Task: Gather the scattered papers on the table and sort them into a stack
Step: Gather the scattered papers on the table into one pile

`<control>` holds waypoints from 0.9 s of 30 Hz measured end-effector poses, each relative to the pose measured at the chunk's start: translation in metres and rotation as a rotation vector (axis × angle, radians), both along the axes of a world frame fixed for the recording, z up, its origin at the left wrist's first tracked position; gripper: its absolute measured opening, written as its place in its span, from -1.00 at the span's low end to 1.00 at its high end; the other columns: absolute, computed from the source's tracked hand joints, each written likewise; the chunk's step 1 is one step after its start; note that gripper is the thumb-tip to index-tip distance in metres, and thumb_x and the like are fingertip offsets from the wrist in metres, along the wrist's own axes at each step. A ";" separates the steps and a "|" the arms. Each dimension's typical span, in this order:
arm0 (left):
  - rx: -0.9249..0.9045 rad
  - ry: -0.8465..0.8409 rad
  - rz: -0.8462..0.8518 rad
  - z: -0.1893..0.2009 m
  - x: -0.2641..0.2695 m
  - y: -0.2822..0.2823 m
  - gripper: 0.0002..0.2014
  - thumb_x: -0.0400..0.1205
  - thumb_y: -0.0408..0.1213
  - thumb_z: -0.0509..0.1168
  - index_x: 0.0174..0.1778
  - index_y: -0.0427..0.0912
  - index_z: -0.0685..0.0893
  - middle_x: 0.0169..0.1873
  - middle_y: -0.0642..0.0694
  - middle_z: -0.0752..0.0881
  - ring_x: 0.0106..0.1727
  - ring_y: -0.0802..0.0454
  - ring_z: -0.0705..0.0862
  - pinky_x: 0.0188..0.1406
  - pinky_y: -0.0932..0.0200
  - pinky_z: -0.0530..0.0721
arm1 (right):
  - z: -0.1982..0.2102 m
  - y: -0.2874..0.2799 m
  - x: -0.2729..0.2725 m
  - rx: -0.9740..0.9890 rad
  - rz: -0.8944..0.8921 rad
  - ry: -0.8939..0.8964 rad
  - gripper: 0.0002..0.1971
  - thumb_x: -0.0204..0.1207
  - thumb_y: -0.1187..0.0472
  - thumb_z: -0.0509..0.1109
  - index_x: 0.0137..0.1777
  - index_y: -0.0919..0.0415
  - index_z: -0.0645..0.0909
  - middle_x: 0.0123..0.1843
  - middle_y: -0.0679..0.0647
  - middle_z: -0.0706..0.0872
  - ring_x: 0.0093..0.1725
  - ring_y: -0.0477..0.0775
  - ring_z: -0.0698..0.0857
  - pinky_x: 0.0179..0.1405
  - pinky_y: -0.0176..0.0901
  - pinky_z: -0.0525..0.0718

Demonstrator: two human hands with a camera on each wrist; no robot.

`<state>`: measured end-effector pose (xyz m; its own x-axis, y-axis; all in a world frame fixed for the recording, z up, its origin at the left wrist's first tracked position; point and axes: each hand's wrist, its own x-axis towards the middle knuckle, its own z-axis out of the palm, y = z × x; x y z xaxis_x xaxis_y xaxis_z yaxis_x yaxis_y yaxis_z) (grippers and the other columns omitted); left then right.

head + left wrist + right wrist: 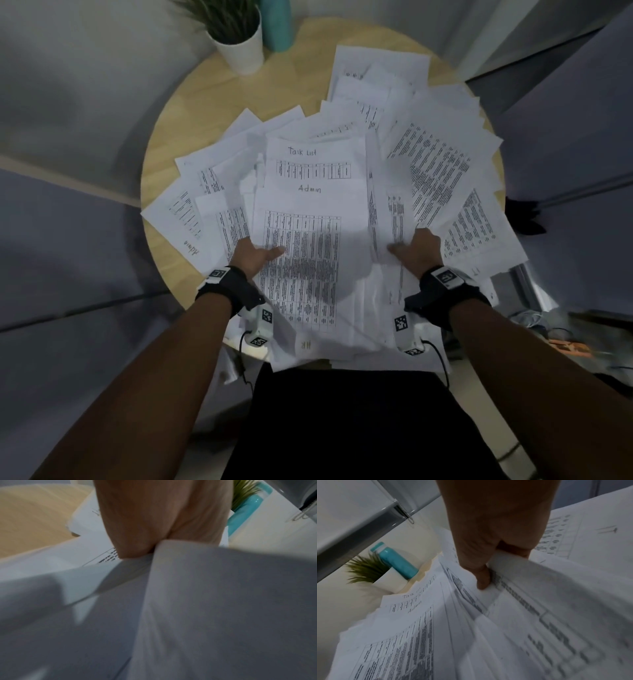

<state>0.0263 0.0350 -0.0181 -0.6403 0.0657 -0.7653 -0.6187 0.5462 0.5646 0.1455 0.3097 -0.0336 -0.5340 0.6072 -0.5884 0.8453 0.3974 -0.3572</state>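
White printed papers lie fanned over the round wooden table (191, 102). In the middle, a sheet headed "Admin" (310, 222) tops a bundle, and a "Task List" sheet (308, 161) shows behind it. My left hand (255, 255) grips the bundle's left edge, thumb on top and fingers hidden underneath. My right hand (416, 248) pinches the right edge the same way. In the right wrist view my right hand (496, 534) has its thumb pressed on the sheets (513, 615). My left hand (154, 520) is half hidden by paper (205, 601).
Loose sheets spread to the right (438, 164) and left (191, 205), some overhanging the table edge. A potted plant (241, 48) and a teal bottle (277, 24) stand at the far side. Bare wood shows at the far left. My dark-clothed body is against the near edge.
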 end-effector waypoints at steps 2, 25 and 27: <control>-0.033 0.008 0.022 0.001 0.000 -0.002 -0.48 0.52 -0.30 0.56 0.30 -0.52 0.60 0.31 -0.31 0.66 0.42 -0.19 0.58 0.35 0.09 0.43 | 0.005 0.004 -0.002 0.059 -0.012 0.072 -0.68 0.55 0.22 0.42 0.15 0.50 0.60 0.01 0.32 0.71 0.00 0.31 0.73 -0.12 0.03 0.70; 0.090 -0.042 0.132 0.005 0.003 -0.011 -0.25 0.61 -0.32 0.48 0.61 -0.53 0.26 0.61 -0.42 0.37 0.62 -0.32 0.35 0.56 -0.09 0.34 | 0.084 0.043 -0.019 0.234 -0.238 0.650 -0.68 0.58 0.22 0.32 0.28 0.29 0.65 0.16 0.23 0.76 0.17 0.19 0.73 0.13 -0.11 0.63; 0.115 -0.055 0.151 0.000 0.002 -0.016 -0.22 0.59 -0.30 0.51 0.61 -0.52 0.26 0.59 -0.38 0.41 0.61 -0.31 0.37 0.56 -0.13 0.35 | 0.067 0.016 -0.009 0.166 -0.156 0.482 -0.69 0.56 0.17 0.35 0.20 0.34 0.68 0.10 0.35 0.77 0.11 0.33 0.74 0.00 -0.03 0.60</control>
